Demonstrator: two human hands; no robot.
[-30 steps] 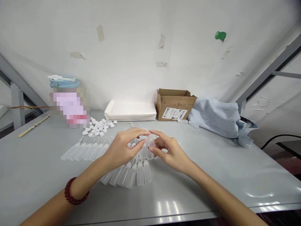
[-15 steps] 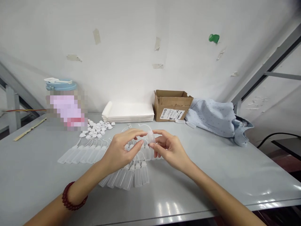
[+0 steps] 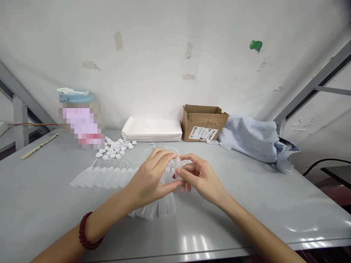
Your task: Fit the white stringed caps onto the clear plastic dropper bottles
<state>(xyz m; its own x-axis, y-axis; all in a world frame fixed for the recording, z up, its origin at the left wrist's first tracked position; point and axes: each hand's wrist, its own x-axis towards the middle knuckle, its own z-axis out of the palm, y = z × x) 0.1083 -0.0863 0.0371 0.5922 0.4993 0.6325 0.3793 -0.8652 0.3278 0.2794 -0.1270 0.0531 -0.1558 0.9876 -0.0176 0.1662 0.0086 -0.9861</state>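
Note:
Between my hands a small translucent plastic bottle [image 3: 178, 165] stands upright, with a thin curved white strip at its top. My right hand [image 3: 201, 178] pinches the bottle between thumb and fingers from the right. From the left, my left hand [image 3: 152, 173] reaches it with fingertips at the neck and the thumb at its lower end. A row of similar bottles [image 3: 100, 178] lies on the table to the left, each with a thin strip at its top. More bottles [image 3: 166, 205] lie under and in front of my left hand, partly hidden. White caps [image 3: 116, 148] are heaped behind the row.
On the grey table [image 3: 233, 223] a stack of white sheets [image 3: 152, 129] lies by the wall. An open cardboard box [image 3: 204, 122] and a light blue cloth [image 3: 249, 137] are at the back right. A blue-lidded container [image 3: 76, 96] and a wooden strip [image 3: 40, 146] are at left.
My left hand has moved right and closed in on the bottle, its thumb now at the lower end. The bottle sits slightly lower. The view has shifted a little.

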